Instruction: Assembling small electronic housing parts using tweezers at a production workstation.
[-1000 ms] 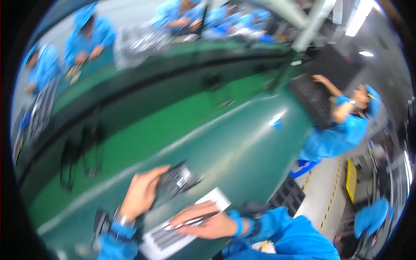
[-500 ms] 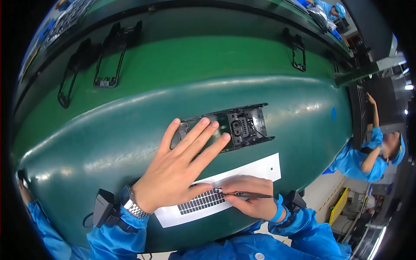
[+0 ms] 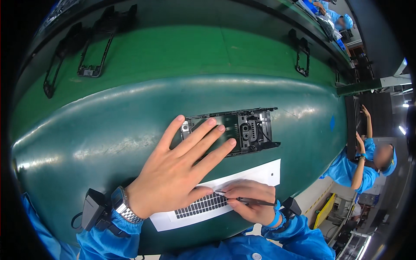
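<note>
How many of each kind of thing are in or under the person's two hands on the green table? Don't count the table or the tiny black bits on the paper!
Black housing, under the left hand: 1
White sheet, under both hands: 1
Slim dark tool, in the right hand: 1
Total: 3

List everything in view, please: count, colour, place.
Housing: one, black, table centre
Sheet: one, white, nearer side
Rectangles: many, black, on sheet
Tweezers: one pair, dark, right hand
Frames: at least three, black, far side
Table: one, green, centre
Co-workers: at least two, blue-clothed, right side
Panel: one, yellow, lower right
Wrist devices: two, black, both wrists
Watch: one, silver, left wrist
Wristband: one, blue, right wrist
Left hand: one, bare, over housing
Right hand: one, bare, over sheet
</note>
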A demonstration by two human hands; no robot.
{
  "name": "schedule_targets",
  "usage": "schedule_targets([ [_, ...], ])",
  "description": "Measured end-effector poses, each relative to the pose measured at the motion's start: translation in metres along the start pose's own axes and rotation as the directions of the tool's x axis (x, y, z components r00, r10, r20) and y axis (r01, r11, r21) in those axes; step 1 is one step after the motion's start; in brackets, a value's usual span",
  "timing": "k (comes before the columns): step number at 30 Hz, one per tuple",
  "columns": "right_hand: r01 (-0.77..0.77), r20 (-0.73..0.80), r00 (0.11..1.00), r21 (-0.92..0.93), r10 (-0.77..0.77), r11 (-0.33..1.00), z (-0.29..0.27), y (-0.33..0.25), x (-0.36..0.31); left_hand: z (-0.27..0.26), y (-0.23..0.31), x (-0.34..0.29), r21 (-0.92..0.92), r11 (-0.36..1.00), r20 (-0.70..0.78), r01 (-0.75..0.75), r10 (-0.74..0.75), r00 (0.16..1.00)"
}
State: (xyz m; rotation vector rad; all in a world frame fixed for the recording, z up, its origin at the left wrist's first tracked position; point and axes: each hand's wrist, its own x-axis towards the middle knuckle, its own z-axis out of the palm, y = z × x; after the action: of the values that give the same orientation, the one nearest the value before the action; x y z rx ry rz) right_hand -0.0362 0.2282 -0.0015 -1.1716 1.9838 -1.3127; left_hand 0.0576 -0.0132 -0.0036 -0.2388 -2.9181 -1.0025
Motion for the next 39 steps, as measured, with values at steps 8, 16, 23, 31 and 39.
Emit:
schedule_targets([
  [8,0.014,0.012,1.0,0.005,-0.014,1.0,0.0,0.002,-0.002,0.002,0.001,-0.001,-0.008,1.0,-0.002,0.009,-0.009,1.0],
  [16,-0.058,-0.015,0.998,0.151,0.061,0.987,0.001,0.01,-0.009,-0.001,0.003,-0.001,-0.013,1.0,-0.001,0.018,-0.018,1.0],
  [23,0.139,-0.182,0.981,0.377,-0.074,0.916,-0.029,-0.009,0.013,-0.006,0.006,0.006,-0.105,0.994,-0.271,-0.023,-0.006,0.963],
  [31,0.145,-0.209,0.967,-0.021,-0.146,0.989,-0.067,0.015,0.105,0.011,0.003,0.046,-0.16,0.986,-0.358,0.047,-0.103,0.928],
  [39,0.109,-0.157,0.983,0.052,-0.099,0.993,-0.072,0.021,0.112,0.009,-0.002,0.048,-0.156,0.987,-0.338,0.044,-0.095,0.936],
])
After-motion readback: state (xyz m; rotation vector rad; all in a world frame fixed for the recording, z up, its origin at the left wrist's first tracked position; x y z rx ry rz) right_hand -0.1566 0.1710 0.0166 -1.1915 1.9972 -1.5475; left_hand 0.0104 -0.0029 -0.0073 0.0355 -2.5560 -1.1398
